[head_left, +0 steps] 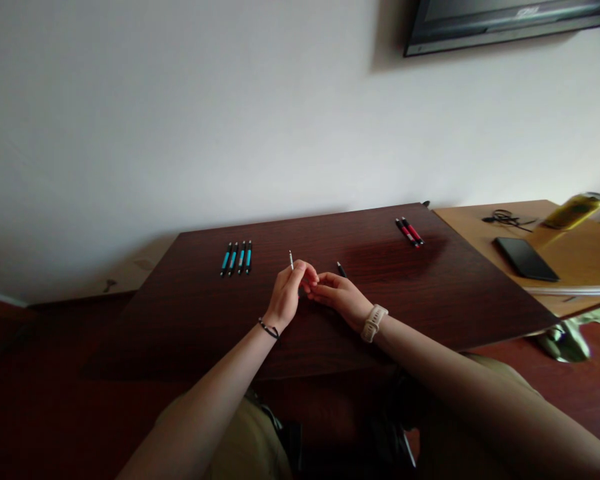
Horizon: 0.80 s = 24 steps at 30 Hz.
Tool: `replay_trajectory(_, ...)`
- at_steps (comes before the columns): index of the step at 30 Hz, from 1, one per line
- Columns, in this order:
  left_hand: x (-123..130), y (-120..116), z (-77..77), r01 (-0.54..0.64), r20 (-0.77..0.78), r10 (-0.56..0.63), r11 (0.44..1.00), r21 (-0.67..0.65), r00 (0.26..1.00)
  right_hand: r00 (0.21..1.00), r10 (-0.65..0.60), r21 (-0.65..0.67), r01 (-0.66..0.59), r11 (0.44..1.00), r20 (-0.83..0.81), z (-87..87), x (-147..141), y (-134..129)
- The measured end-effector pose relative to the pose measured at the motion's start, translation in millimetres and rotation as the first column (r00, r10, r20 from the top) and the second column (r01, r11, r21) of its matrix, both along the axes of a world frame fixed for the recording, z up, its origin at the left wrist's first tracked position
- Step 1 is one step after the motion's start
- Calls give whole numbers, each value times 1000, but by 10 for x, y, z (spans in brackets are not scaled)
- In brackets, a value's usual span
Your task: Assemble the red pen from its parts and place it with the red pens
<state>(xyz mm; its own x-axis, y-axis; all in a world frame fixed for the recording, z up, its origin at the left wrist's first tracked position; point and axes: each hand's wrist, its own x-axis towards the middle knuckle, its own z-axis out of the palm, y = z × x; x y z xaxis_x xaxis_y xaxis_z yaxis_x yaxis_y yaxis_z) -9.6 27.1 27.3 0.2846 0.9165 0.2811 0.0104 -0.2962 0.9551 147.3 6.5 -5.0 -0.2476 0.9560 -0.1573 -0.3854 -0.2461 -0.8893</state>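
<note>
My left hand [286, 293] is closed, and a thin white stick [291, 259], much like a pen refill, pokes up from behind its fingers. Its fingertips meet those of my right hand [343, 298], pinched together above the table. Whatever small part sits between the right fingertips is hidden. Just behind the right hand lies a black pen part [341, 269], partly covered by it. Blue-and-black pens [233, 259] lie side by side in a row to the left. Two red-and-black pens [409, 232] lie together at the far right of the table.
The dark wooden table [195, 293] stands against a white wall. Adjoining it at right, a lighter table [480, 227] carries a black phone [526, 259], a dark cable [505, 217] and a yellow can [575, 211]. A television [510, 23] hangs on the wall above.
</note>
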Motion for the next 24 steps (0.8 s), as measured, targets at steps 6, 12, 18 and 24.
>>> replay_trajectory(6,-4,13,-5,-104,58,105,994,-27,993,999,7,6,-8,1000,44,5,8,-6)
replay_trajectory(12,21,81,-43,-104,205,121,990,-92,971,993,29,37,-34,999,111,15,-7,-11)
replay_trajectory(18,22,79,-11,-48,286,63,997,-59,956,983,45,118,-67,991,180,6,-20,0)
replay_trajectory(24,29,50,68,-48,312,70,996,-76,948,984,65,95,-82,992,164,-11,-21,5)
